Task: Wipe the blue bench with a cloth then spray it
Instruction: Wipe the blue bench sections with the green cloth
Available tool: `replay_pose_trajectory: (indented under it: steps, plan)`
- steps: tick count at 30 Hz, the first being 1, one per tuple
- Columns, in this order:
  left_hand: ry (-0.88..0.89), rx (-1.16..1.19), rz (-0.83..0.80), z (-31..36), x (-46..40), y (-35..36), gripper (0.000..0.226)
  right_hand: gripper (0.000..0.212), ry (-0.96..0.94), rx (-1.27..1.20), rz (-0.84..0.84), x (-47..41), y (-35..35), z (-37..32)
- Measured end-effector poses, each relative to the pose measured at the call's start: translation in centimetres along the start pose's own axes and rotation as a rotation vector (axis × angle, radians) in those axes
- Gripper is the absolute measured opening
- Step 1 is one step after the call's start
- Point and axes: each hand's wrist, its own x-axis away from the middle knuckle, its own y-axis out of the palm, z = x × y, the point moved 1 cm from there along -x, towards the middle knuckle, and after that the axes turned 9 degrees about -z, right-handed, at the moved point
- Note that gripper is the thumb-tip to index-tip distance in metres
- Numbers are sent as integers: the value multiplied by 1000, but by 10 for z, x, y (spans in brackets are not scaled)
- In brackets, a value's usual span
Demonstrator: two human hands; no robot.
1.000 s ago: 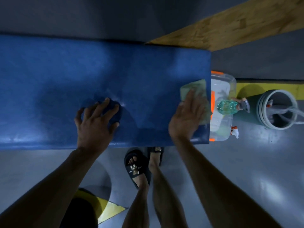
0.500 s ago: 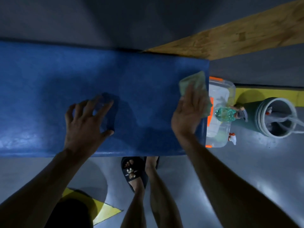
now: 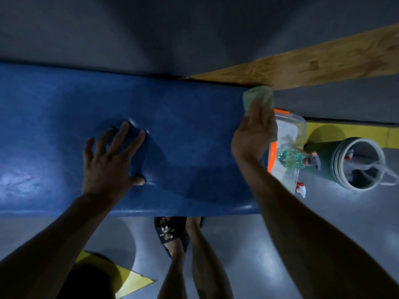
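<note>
Left hand point(image 3: 108, 162) flat with fingers spread, right hand point(image 3: 252, 134) extended, fingers straight

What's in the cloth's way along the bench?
Only the left hand, pressed flat on the blue bench mid-length. The right hand presses the green cloth at the right end.
</note>
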Motion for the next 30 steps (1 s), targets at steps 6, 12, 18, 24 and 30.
replay_pose_trajectory:
  steps: [6, 12, 18, 24, 30]
  plan:
    - [-18, 0, -25, -2, 2, 0, 126, 65, -772, 187, -277, 21, 13, -46]
    - [-23, 6, -26, -2, 1, 1, 126, 51, -350, 42, -171, -38, -13, 44]
    - [-20, 10, -38, -3, 1, 0, 126, 53, 47, -94, -85, 15, -5, 26]
    - [-31, 26, -28, -2, 1, 0, 125, 54, 97, -106, -146, -14, -4, 24]
    - [-45, 19, -34, -1, 0, 1, 126, 54, 291, -211, -156, -48, -7, 17]
